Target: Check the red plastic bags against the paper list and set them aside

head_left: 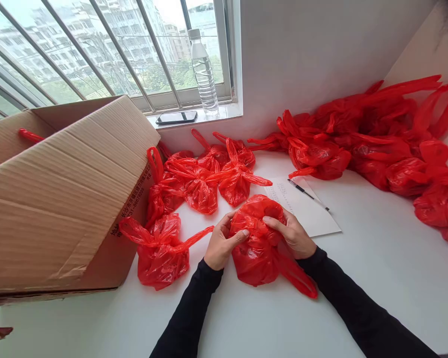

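Note:
Between my two hands is a red plastic bag (pixel 256 263), crumpled and gathered near its middle, with one handle loop trailing to the lower right. My left hand (pixel 224 241) grips its left side, thumb on top. On the right side my right hand (pixel 293 233) holds the same bag, its thumb pressed on the plastic and its other fingers partly hidden. What the bag contains cannot be made out. A tied red bag (pixel 163 261) lies just left of my left hand. Behind my hands sit several more knotted red bags (pixel 201 191).
A large open cardboard box (pixel 70 194) stands at the left. Written paper (pixel 317 221) with a pen (pixel 308 194) lies behind my right hand. Many red bags (pixel 381 149) line the wall at right. The windowsill holds a water bottle (pixel 204 79) and a phone (pixel 176 118).

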A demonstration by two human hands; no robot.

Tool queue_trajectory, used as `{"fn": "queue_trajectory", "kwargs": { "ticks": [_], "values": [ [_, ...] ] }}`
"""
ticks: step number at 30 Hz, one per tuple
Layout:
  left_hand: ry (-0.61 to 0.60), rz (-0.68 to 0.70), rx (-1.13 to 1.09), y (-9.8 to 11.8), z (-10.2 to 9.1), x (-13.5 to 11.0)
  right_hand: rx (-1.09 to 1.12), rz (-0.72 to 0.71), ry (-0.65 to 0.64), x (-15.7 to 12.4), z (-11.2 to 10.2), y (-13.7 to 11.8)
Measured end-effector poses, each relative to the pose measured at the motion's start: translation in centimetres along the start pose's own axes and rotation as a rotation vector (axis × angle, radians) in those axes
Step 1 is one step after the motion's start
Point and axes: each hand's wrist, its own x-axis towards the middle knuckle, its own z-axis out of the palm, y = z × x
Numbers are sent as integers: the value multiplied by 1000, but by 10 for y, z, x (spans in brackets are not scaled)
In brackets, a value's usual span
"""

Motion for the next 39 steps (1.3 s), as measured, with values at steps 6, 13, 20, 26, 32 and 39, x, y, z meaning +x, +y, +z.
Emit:
{"fn": "queue_trajectory", "kwargs": {
  "ticks": [6,13,20,26,32,39],
  "values": [
    [-10,-21,13,-1,-2,0,19,9,13,0,1,0],
    [-52,-13,45,2,-2,-1,3,24,18,0,2,-2],
    [-41,-73,19,3,0,-2,-23,-11,103,2,-4,5],
    [-33,-135,52,8,2,-2,-49,-72,179,4,-5,6],
    [-28,-148,189,11,3,-1,-16,-97,240,5,-9,9],
    [-61,-109,137,7,-1,-2,-23,-58,150,5,-5,6]
  ]
}}
